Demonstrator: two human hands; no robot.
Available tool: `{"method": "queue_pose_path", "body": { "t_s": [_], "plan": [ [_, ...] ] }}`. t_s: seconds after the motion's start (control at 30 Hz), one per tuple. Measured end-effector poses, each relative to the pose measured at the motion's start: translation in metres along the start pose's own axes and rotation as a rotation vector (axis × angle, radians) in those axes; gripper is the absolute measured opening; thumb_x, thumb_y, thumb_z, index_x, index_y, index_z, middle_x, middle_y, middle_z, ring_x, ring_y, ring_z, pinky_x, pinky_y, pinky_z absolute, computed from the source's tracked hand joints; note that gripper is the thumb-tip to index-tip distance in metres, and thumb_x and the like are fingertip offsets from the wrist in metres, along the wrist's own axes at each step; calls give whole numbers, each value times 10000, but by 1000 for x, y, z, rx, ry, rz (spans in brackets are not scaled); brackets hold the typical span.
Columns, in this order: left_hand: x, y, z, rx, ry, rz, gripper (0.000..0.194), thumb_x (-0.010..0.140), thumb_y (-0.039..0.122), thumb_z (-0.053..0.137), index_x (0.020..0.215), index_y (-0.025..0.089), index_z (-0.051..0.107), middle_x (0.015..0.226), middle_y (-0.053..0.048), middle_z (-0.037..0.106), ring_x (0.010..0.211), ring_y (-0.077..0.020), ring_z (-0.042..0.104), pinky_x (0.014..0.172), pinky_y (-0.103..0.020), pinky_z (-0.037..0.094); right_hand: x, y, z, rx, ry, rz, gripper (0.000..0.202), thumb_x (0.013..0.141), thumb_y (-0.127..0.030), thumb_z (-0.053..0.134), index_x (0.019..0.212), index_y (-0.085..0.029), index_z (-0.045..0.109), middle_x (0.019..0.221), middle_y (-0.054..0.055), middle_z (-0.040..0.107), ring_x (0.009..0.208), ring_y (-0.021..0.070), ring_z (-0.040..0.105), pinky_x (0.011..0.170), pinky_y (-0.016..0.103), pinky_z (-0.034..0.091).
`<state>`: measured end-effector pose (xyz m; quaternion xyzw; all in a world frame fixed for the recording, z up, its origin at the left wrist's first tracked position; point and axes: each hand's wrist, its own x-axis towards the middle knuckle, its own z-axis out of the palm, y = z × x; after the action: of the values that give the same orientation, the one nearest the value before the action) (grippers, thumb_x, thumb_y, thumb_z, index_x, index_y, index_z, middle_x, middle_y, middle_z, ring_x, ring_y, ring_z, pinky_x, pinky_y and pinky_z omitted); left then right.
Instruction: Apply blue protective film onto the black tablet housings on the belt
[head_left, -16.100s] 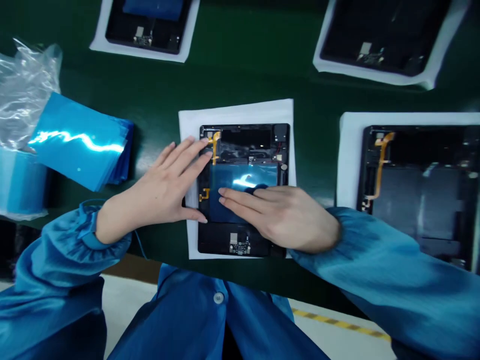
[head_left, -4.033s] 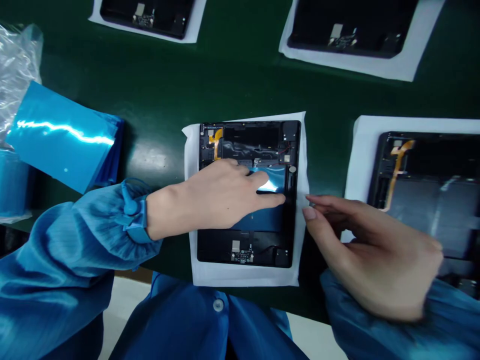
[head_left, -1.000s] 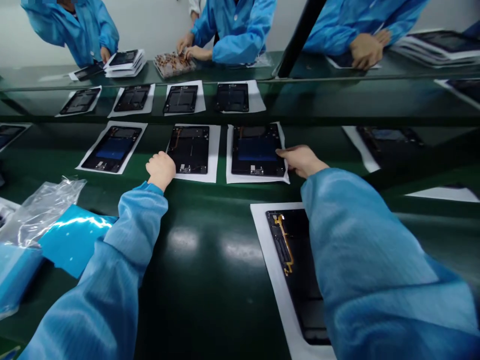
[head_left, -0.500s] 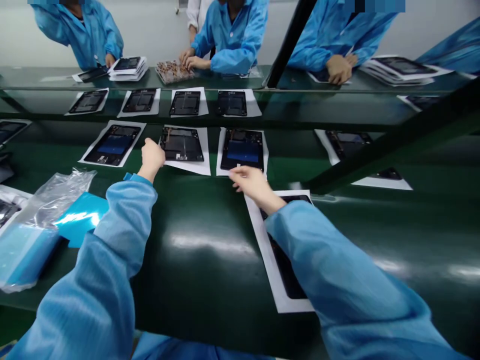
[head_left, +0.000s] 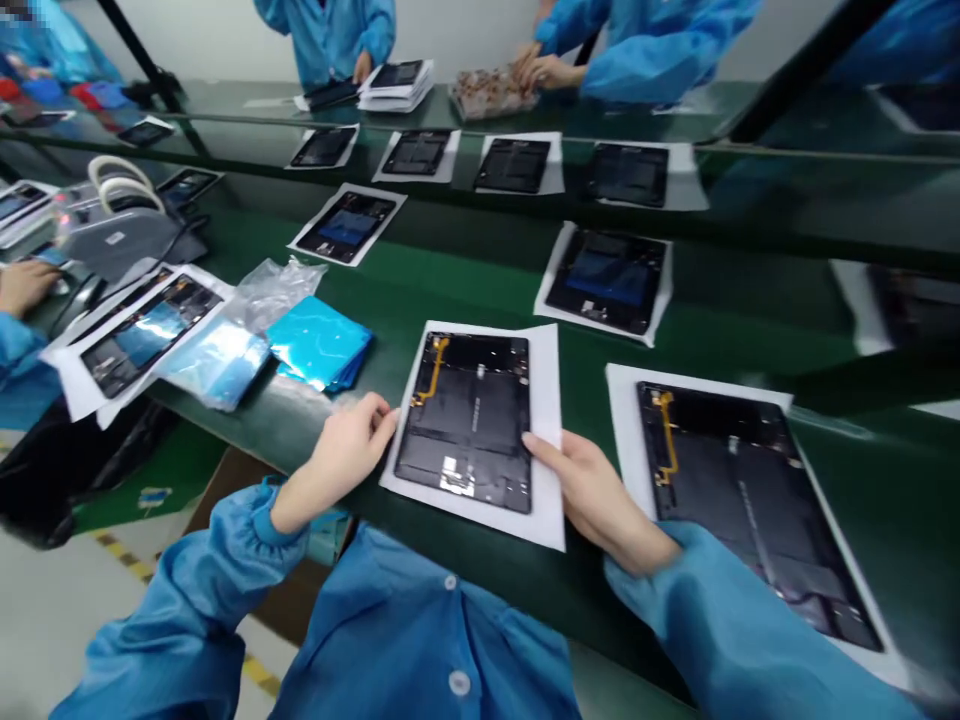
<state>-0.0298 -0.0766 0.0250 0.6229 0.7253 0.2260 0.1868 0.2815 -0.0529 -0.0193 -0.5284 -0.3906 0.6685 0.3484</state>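
An opened black tablet (head_left: 491,415) with a yellow-orange flex cable lies on a white sheet (head_left: 546,490) in front of me, at the near edge of the bench. My right hand (head_left: 592,490) grips its right side, thumb on the tablet's edge and fingers under the sheet. At the left edge of the sheet, my left hand (head_left: 349,448) has its thumb and curled fingers pinched together on the border. A second opened tablet (head_left: 750,500) on its own white sheet is to the right, beside my right forearm.
Blue film sheets (head_left: 319,340) and a clear plastic bag (head_left: 274,290) lie to the left. A grey tape dispenser (head_left: 120,240) stands farther left, near a co-worker's hand (head_left: 26,288). More tablets on sheets line the bench and shelf (head_left: 517,165). Co-workers sit opposite.
The tablet on its sheet has come from the back row to the near edge, between my hands. My view has turned to the left, and both hands have drawn back toward me.
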Motion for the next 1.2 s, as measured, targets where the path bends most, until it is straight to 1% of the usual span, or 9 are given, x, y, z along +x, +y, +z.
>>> {"method": "queue_pose_path", "body": {
  "t_s": [0.13, 0.23, 0.33, 0.53, 0.7, 0.8, 0.87, 1.0, 1.2],
  "plan": [
    [49, -24, -43, 163, 86, -10, 277, 904, 340, 816, 1044, 202, 621, 1162, -155, 703, 1218, -349, 648, 1080, -468, 494, -4, 7, -25, -268, 72, -18, 549, 736, -739, 839, 890, -221, 744, 834, 80, 791, 767, 279, 740, 711, 401, 610],
    [85, -38, -67, 208, -26, -9, 312, 795, 290, 904, 938, 205, 640, 960, -83, 705, 1003, -305, 683, 974, -423, 520, -7, 2, -32, -660, 189, -193, 532, 829, -688, 728, 1106, -235, 752, 966, 99, 799, 694, 272, 708, 713, 459, 604],
    [100, -44, -77, 208, -145, -1, 213, 835, 312, 854, 830, 220, 662, 775, -12, 667, 786, -228, 648, 827, -350, 503, -17, -2, -29, -955, 394, -432, 595, 874, -592, 671, 1352, -239, 678, 1065, 122, 760, 722, 281, 684, 708, 482, 592],
    [96, -45, -91, 133, -197, 12, 155, 945, 269, 630, 815, 189, 657, 705, 2, 628, 691, -161, 556, 731, -284, 434, -40, -12, 21, -852, 338, -602, 407, 943, -479, 630, 1279, -273, 731, 1129, 126, 738, 858, 287, 699, 804, 483, 614],
    [33, -22, -108, 67, 32, 53, 221, 983, 413, 507, 885, 225, 571, 744, 5, 587, 708, -185, 530, 735, -317, 415, -28, -28, 121, -460, -46, -606, 442, 923, -476, 727, 1304, -253, 745, 1257, 123, 745, 997, 275, 716, 877, 441, 614],
    [-30, -20, -116, 1, -34, 100, 314, 965, 520, 527, 849, 245, 623, 756, 0, 636, 708, -203, 580, 711, -325, 459, -16, -24, 183, -228, -297, -505, 731, 737, -565, 905, 1384, -280, 719, 1289, 104, 742, 949, 261, 725, 794, 408, 625],
    [-68, -31, -117, -125, -170, 57, 333, 962, 560, 563, 820, 272, 651, 761, 3, 644, 716, -218, 604, 707, -335, 480, -14, -11, 214, -117, -474, -402, 700, 621, -543, 966, 1270, -366, 772, 1181, 25, 778, 852, 246, 734, 731, 401, 626],
    [-120, -72, -105, -286, -233, -159, 339, 871, 620, 602, 746, 308, 648, 742, -18, 610, 736, -262, 612, 738, -391, 459, -23, 33, 250, -47, -690, -286, 345, 527, -466, 934, 850, -463, 814, 769, -124, 753, 665, 239, 733, 592, 376, 583],
    [-168, -122, -73, -241, -192, -364, 421, 801, 704, 565, 709, 294, 597, 751, -42, 553, 741, -271, 579, 734, -397, 403, -36, 99, 284, -43, -736, -210, 104, 570, -486, 801, 672, -501, 782, 588, -185, 675, 528, 217, 705, 476, 311, 492]
  ]
}}
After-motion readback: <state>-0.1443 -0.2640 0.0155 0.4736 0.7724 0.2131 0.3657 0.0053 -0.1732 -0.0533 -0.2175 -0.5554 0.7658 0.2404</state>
